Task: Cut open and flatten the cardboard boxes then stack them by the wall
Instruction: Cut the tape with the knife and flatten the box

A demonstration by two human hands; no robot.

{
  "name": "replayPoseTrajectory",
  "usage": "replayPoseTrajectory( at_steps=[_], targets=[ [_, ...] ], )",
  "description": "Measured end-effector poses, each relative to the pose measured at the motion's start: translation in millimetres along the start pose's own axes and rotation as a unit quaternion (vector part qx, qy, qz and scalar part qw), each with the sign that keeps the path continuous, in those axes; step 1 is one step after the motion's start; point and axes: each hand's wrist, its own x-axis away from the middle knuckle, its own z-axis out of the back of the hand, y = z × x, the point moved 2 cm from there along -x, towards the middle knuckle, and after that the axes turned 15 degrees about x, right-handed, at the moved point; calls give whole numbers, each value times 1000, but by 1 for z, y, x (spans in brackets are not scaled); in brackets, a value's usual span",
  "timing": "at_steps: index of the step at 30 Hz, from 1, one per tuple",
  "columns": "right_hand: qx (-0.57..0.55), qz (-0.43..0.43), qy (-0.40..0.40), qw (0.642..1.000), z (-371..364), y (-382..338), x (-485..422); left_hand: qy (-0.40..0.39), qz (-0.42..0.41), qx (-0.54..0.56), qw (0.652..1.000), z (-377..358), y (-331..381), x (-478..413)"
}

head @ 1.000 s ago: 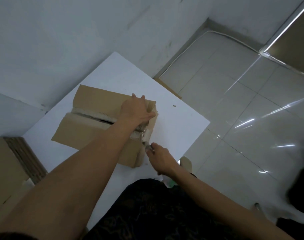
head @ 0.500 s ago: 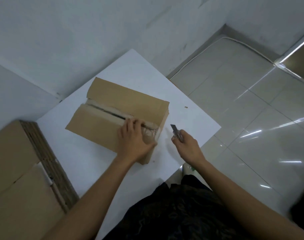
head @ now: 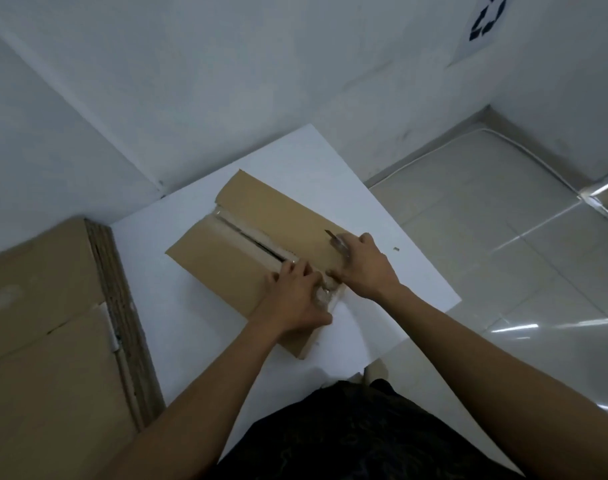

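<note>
A brown cardboard box [head: 226, 261] lies on a white table [head: 330, 161], its top seam split open with torn clear tape along it. My left hand [head: 295, 299] presses flat on the near flap at the box's near right corner, fingers spread. My right hand [head: 365, 268] rests on the far flap beside it, closed around a utility knife [head: 333, 240] whose blade points away over the cardboard.
A thick stack of flattened cardboard [head: 53, 323] leans at the left against the wall. White walls meet in a corner behind the table. Glossy tiled floor [head: 503, 220] spreads to the right. A small scrap [head: 396, 249] lies on the table.
My right hand moved with the knife from beside the box's right end onto its top flap. My left hand stayed on the near flap. The view tilted upward.
</note>
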Motion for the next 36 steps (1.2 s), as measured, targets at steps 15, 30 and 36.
replayPoseTrajectory(
  at_steps=[15, 30, 36],
  targets=[
    [46, 31, -19, 998, 3, -3, -8, 101, -79, 10, 992, -21, 31, 22],
    [-85, -44, -126, 987, -25, 88, -36, 491, 190, 160, 835, -14, -14, 148],
    [-29, 61, -123, 990, -28, 88, -45, 249, 424, 105, 865, -40, -70, 172]
  ],
)
